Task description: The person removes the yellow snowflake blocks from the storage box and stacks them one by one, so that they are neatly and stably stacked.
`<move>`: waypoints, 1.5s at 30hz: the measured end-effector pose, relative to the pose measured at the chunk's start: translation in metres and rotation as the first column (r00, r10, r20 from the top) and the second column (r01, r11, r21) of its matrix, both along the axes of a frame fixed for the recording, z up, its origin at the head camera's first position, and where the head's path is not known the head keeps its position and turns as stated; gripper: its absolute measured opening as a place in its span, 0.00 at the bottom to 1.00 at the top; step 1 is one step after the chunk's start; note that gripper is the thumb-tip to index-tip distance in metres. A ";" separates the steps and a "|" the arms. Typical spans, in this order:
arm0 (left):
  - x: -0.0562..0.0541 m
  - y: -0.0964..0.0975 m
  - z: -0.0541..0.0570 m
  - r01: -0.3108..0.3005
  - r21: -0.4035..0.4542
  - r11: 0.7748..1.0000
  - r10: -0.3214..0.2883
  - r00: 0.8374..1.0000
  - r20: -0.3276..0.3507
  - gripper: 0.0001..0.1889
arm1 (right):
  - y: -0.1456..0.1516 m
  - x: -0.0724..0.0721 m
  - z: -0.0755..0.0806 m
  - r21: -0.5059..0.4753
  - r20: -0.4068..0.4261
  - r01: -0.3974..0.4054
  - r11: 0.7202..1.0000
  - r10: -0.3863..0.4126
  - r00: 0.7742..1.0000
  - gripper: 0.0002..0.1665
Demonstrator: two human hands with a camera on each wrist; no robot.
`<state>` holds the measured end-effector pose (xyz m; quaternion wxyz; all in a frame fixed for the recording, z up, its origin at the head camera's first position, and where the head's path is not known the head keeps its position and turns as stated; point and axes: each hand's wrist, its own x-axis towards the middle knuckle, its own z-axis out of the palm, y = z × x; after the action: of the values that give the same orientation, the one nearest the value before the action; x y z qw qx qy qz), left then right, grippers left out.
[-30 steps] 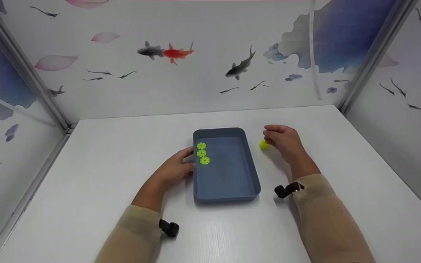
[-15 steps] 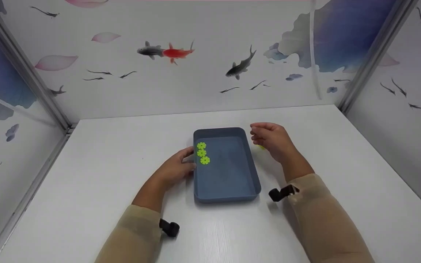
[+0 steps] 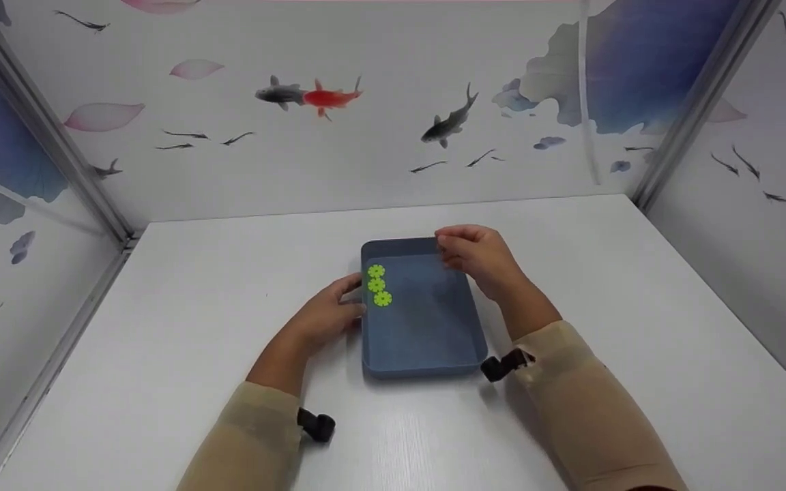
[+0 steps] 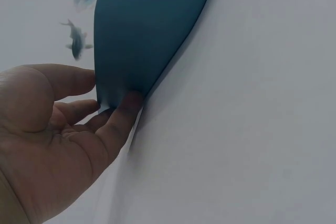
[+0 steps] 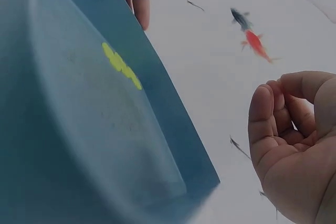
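Head: hands (image 3: 328, 315) (image 3: 480, 258) at tray edges (image 3: 427, 373)

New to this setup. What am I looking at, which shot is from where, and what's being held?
No robot here: a person's two bare hands work at a white table. The wide picture comes from a camera on the head, looking forward and down. The two close-ups come from cameras on the left and right wrists, likely the black gadgets at the cuffs.

On the table stands a blue-gray tray. Inside, three yellow-green notched discs lie in a short line along its left wall.

The left hand touches that wall from outside. The right hand is up by the tray's far right corner, fingers curled; no object shows in it, though its fingertips could hide something small.
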<state>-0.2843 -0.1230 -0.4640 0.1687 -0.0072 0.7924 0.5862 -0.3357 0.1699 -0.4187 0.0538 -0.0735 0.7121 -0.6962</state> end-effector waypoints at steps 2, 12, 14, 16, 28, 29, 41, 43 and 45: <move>0.000 0.000 0.001 -0.004 -0.001 1.000 0.004 1.000 0.001 0.36 | -0.008 -0.002 0.003 0.012 -0.001 -0.006 1.000 0.006 1.000 0.16; 0.002 -0.002 0.003 0.017 0.048 0.999 -0.016 1.000 -0.012 0.36 | -0.053 -0.025 0.013 0.046 0.019 -0.067 0.997 0.066 0.998 0.13; 0.001 -0.002 0.003 0.018 0.052 0.998 -0.018 1.000 -0.011 0.36 | -0.060 -0.030 0.011 0.060 0.045 -0.069 0.996 0.066 0.997 0.13; 0.001 -0.001 0.002 0.023 0.052 0.998 -0.022 1.000 -0.016 0.36 | -0.066 -0.035 0.008 0.076 0.063 -0.071 0.995 0.066 0.996 0.12; 0.001 0.004 0.003 0.026 0.060 0.998 -0.026 1.000 -0.001 0.37 | -0.078 -0.053 -0.025 0.179 0.123 -0.060 0.982 0.038 0.992 0.15; 0.001 0.004 0.003 0.026 0.055 0.998 -0.026 1.000 -0.002 0.37 | -0.078 -0.054 -0.027 0.190 0.122 -0.061 0.980 0.038 0.992 0.15; 0.001 -0.001 0.001 0.051 0.085 0.995 -0.049 0.998 -0.026 0.37 | -0.084 -0.057 -0.044 0.304 0.133 -0.111 0.946 0.073 0.988 0.16; 0.000 -0.002 0.001 0.060 0.095 0.994 -0.057 0.998 -0.031 0.37 | -0.086 -0.056 -0.044 0.332 0.132 -0.109 0.937 0.068 0.989 0.17; 0.000 -0.002 0.000 0.058 0.091 0.994 -0.055 0.998 -0.030 0.36 | -0.087 -0.055 -0.045 0.362 0.134 -0.109 0.926 0.064 0.989 0.17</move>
<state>-0.2841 -0.1254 -0.4638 0.1744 0.0311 0.7668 0.6170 -0.3911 0.0832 -0.4637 0.1397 -0.0516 0.8214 -0.5506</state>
